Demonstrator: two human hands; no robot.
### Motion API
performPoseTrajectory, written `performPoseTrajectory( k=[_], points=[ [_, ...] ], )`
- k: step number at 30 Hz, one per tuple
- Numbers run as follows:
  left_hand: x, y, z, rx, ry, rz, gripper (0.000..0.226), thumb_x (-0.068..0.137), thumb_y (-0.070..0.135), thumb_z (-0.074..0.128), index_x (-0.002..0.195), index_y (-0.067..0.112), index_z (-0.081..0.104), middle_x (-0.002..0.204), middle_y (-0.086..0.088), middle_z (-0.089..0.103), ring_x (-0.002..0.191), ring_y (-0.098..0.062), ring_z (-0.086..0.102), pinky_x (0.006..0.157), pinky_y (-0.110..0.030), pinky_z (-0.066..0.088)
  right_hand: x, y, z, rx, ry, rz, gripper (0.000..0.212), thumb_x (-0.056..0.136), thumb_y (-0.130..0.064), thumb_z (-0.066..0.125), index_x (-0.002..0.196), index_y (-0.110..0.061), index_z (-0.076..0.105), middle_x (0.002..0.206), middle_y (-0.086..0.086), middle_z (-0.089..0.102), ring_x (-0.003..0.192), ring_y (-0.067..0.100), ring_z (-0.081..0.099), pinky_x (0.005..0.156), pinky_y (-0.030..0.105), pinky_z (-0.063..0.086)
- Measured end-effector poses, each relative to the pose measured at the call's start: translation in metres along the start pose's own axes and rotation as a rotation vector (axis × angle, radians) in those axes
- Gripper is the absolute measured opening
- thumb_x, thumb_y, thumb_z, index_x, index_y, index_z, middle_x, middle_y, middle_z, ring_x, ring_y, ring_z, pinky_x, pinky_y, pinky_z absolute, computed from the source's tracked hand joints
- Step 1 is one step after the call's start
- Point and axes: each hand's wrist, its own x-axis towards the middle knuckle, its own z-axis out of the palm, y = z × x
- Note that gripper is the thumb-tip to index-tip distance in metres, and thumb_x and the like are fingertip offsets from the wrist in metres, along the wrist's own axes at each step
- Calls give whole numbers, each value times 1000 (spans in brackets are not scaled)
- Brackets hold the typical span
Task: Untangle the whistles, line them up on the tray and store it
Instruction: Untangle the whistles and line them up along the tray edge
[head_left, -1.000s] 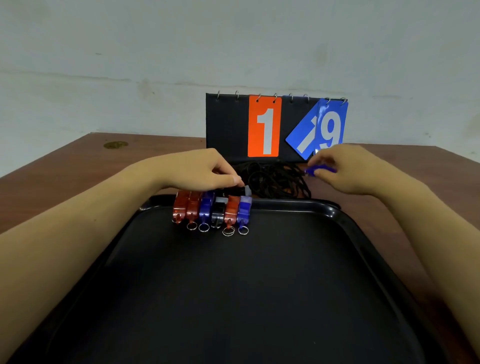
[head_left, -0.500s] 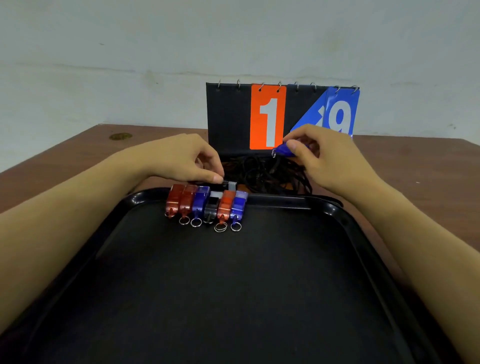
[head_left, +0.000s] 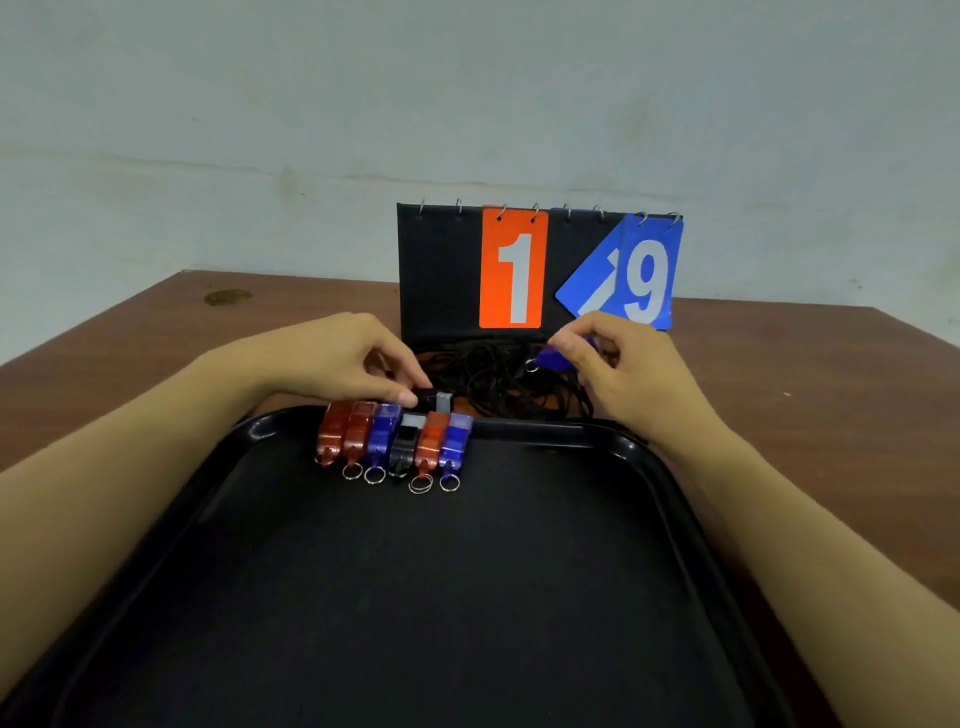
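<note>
A brown worktop (head_left: 130, 332) sits against a pale wall, carrying a black tray (head_left: 597, 436). Six whistles (head_left: 395, 441) line the tray's far edge — red, red, blue, black, orange, blue. The left hand (head_left: 337, 358) pinches a black whistle (head_left: 431, 400) just behind them. Tangled black cords (head_left: 493, 379) lie before a scoreboard (head_left: 514, 265). The right hand (head_left: 618, 369) grips a blue whistle (head_left: 553, 358) — fingers curled around it.

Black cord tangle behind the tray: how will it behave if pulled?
The black cord tangle is thin and loosely looped, so it is probably floppy and light. Loops overlap heavily, so a pull likely drags neighbouring strands. The right hand pinches a blue whistle above it.
</note>
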Motion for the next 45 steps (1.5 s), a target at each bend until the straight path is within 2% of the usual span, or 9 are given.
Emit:
performPoseTrajectory(
  k=[3,7,13,20,27,32,35,40,45],
  points=[
    [2,-1,2,28,8,12,24,92,42,72,115,37,74,110,21,72,96,13,63,81,-12,48,0,-4,3,-5,-51,0,18,97,-41,63,107,-29,70,76,-10,72,74,-3,66,66,6,48],
    [4,-1,3,34,91,26,22,94,41,69,114,31,73,105,16,72,93,1,66,87,-24,56,0,-9,-1,70,-19,-33,27,95,-37,70,120,-29,69,100,-9,75,87,4,69,82,14,54],
    [0,-2,-7,-178,199,49,25,97,37,67,120,28,67,101,8,76,91,0,71,90,-23,57,-1,-5,0,13,-35,-16,21,96,-40,67,114,-31,69,102,-9,74,88,12,69,83,27,58],
    [-13,10,-15,-434,216,111,35,99,28,66,132,38,65,106,6,78,104,-7,73,91,-16,53,-4,-13,-1,-10,-57,-26,18,96,-39,65,112,-31,69,104,-12,73,93,4,68,81,19,56],
    [-16,26,-12,-711,129,56,30,97,17,68,126,14,63,109,-10,79,95,-19,77,98,-39,57,-4,-25,0,-31,-86,-9,22,96,-38,65,116,-30,68,105,-13,71,93,-1,66,76,10,52],
    [-18,36,-9,-735,75,71,29,93,10,72,120,9,61,102,-13,78,94,-22,78,86,-28,59,-2,-28,1,-71,-94,-7,26,96,-38,65,121,-29,68,103,-13,71,90,-12,62,75,8,51],
    [-21,45,-9,-755,29,81,35,91,9,74,122,13,57,101,-17,77,97,-26,78,81,-25,59,-1,-28,-2,-71,-81,-5,33,95,-41,66,126,-33,67,105,-12,73,98,0,66,84,16,56],
    [-24,59,-9,-638,-5,83,36,92,18,73,123,19,56,95,-9,80,94,-27,78,88,-36,59,0,-25,1,-14,-52,-8,38,93,-38,70,128,-31,55,87,-15,69,70,-10,62,66,5,47],
    [-26,70,-5,-628,-3,103,35,92,19,74,123,21,58,97,-12,80,92,-26,79,86,-36,62,0,-17,9,-19,-39,-24,26,94,-36,69,114,-22,57,82,-10,69,66,-8,60,64,6,45]
  ],
)
